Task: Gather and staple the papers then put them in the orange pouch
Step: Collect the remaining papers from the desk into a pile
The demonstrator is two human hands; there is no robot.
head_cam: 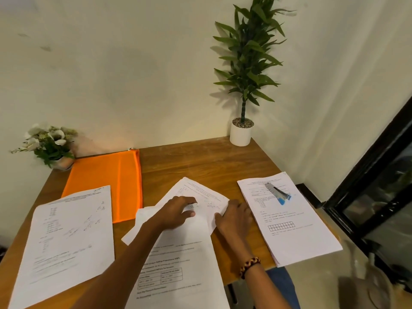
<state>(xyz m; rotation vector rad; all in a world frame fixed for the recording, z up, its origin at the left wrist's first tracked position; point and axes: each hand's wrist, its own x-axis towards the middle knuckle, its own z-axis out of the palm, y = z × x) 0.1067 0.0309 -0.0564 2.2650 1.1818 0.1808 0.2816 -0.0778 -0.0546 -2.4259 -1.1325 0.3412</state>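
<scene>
At the middle of the desk [200, 161] lie loose papers [200, 197], partly over a printed sheet [178, 264]. The left hand [178, 211] presses flat on them with relaxed fingers, and the right hand [234, 217] rests at their right edge, thumb on the paper, holding nothing. Just left lies the orange pouch [107, 175], flat, and one more sheet [66, 237]. On the right, a stapler [278, 194] sits on a paper stack [294, 219]. Two potted plants stand at the back.

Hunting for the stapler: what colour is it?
Silver with a blue end, on the right paper stack; head view. The stapler.
</scene>
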